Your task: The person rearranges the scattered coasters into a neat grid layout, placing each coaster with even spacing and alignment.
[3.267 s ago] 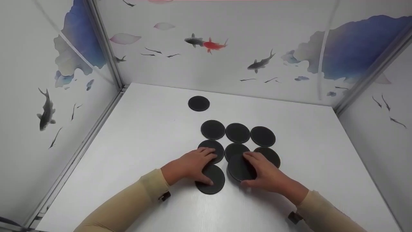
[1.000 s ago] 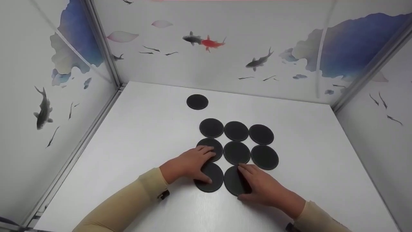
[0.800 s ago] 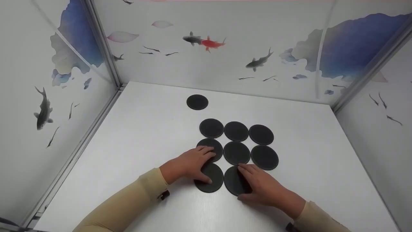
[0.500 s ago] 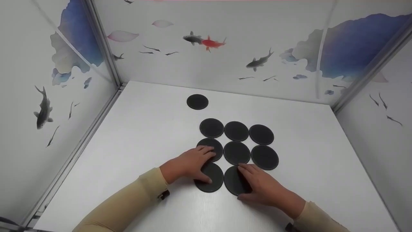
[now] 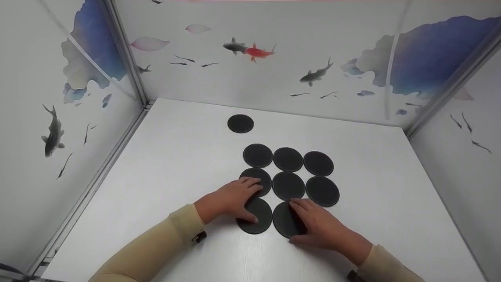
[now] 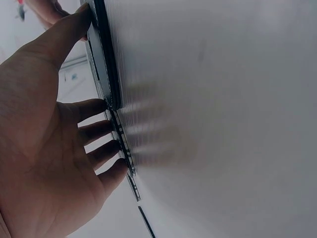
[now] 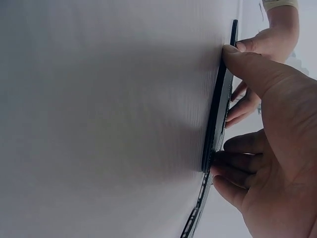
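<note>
White table (image 5: 176, 156), discs (image 5: 288, 185) under both hands (image 5: 274, 211)

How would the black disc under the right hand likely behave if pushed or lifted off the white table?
The black disc is thin and lies flat on the table, so it would probably slide, not roll or tip. The right wrist view shows a straight edge, suggesting stiffness. With so little thickness, lifting it probably means catching the rim; the right hand rests on top.

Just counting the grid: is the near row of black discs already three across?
No: the near row has two discs, one under the left hand, one under the right hand.
</note>
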Demonstrator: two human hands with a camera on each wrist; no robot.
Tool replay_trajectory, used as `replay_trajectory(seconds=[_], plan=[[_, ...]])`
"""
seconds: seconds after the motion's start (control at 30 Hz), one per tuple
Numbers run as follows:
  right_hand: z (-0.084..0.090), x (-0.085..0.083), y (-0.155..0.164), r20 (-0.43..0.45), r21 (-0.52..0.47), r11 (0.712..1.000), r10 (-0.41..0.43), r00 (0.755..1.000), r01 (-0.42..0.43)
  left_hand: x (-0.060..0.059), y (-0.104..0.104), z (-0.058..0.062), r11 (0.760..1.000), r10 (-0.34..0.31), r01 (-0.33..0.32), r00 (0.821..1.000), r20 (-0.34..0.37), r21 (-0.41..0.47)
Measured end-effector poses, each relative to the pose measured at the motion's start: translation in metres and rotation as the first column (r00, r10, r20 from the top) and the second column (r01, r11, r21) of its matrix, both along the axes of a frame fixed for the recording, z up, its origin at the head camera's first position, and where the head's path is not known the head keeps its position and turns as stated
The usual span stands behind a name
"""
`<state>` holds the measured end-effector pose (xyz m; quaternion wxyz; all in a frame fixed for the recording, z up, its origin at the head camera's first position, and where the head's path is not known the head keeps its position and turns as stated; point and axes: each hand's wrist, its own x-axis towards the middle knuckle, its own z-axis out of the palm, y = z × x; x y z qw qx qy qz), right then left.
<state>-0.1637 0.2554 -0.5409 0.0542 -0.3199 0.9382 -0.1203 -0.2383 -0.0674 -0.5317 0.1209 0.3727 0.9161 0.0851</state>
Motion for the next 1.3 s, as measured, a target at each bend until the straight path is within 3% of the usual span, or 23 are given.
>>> replay_trajectory(seconds=[0.43,0.67,0.9,1.1,1.3], plan=[[0.002,-0.007,-0.003,-0.047,-0.053,0.999,0.003,0.999,-0.006,-0.002,-0.001,0.000,1.000,0.015,-0.015,1.000,0.011,0.004],[0.004,-0.024,-0.002,-0.083,-0.150,0.989,-0.016,0.996,0.004,-0.004,-0.002,-0.001,1.000,0.009,-0.009,1.000,0.000,0.003],[0.016,-0.057,-0.001,-0.004,-0.269,0.960,-0.076,0.997,0.072,-0.001,-0.001,0.003,1.000,0.012,-0.012,1.000,0.014,0.017],[0.027,-0.095,-0.005,0.109,-0.421,0.897,-0.095,0.990,0.132,-0.001,-0.001,0.001,1.000,0.009,-0.009,1.000,0.018,0.018],[0.031,-0.137,-0.025,0.196,-0.452,0.863,-0.149,0.969,0.225,-0.002,0.000,-0.004,1.000,0.001,-0.001,1.000,-0.003,-0.004]])
